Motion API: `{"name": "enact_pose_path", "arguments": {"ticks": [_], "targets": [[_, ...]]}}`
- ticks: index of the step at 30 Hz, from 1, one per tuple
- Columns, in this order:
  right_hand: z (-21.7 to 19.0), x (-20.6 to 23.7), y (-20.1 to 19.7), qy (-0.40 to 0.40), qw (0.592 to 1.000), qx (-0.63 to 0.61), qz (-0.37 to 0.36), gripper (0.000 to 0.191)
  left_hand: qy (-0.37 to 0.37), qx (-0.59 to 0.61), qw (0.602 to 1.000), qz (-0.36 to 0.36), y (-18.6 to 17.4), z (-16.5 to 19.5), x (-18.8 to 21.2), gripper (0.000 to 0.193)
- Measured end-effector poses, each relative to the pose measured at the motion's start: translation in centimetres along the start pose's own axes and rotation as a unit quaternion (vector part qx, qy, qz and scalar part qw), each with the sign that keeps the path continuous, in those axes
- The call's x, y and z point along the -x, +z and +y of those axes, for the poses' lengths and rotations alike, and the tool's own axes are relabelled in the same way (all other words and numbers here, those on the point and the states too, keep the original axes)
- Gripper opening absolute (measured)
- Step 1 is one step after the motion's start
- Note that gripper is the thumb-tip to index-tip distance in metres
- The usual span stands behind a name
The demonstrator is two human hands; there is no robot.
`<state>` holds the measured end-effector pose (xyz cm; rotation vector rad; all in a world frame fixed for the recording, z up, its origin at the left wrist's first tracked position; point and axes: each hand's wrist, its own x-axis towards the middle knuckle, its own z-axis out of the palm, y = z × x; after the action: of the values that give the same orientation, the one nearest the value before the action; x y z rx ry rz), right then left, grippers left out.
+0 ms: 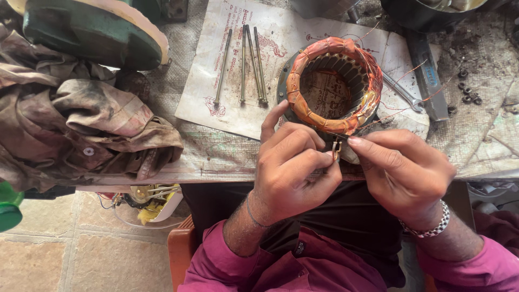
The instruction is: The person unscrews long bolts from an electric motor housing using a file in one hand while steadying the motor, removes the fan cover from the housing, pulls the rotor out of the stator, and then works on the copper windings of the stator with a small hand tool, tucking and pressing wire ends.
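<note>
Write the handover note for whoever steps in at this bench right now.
Left hand: fingers pinched on a small metal piece, by the look a wire end.
Right hand: fingertips pinch the same piece from the other side.
Motor stator with copper windings lies flat on the paper sheet, loose copper wires trailing right.
Four long bolts lie out, left of it.
Done: windings in place.
Left: wire ends loose.

Printed sheet | before you on the bench, under the stator | flat, rectangular, white with red print and red figures | blue label on bar, upper right
</note>
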<state>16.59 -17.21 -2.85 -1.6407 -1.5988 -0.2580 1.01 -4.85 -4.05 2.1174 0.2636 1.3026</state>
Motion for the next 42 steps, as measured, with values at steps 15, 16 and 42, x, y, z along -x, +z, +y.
{"name": "enact_pose_path", "arguments": {"ticks": [15,16,42], "targets": [[0.51,0.92,0.32,-0.002,1.000,0.014,0.007,0.035,0.044,-0.035,0.996,-0.073,-0.58,-0.05,0.04,0.015],[0.56,0.92,0.32,-0.001,1.000,0.013,0.006,0.035,0.053,-0.040,0.995,-0.078,-0.60,-0.08,0.01,0.015],[0.91,0.86,0.43,-0.027,0.999,0.016,0.011,0.041,0.076,-0.065,0.991,-0.092,-0.67,-0.14,-0.19,0.022]]}}
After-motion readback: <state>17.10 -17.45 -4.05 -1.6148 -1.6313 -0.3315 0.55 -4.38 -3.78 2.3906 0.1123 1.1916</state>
